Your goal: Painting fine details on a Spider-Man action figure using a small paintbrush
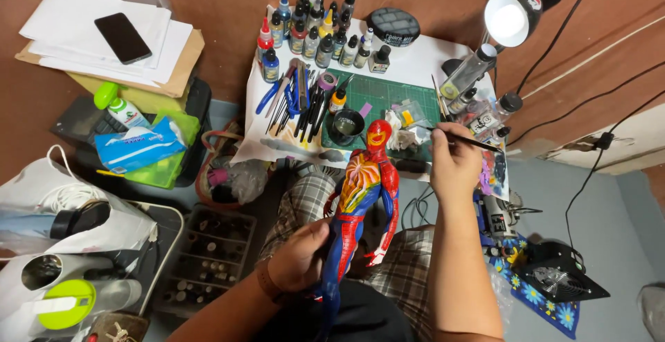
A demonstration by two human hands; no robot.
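we grip the red and blue figure (pixel 364 207) by its legs in our left hand (pixel 299 259), its length pointing far toward the table, while our right hand (pixel 454 165) pinches a thin brush (pixel 463 138) just right of its head.

— How many figures and brushes in hand?
— One red-and-blue figure (pixel 360 203), one thin brush (pixel 464 139).
— And on the far tabletop (pixel 429 58)?
— One lit lamp (pixel 516 13), one green cutting mat (pixel 381 96), one black cup (pixel 346 126). The paint bottles (pixel 315 33) are crowded; I cannot count them exactly.
— Left side?
— One phone (pixel 122 38).
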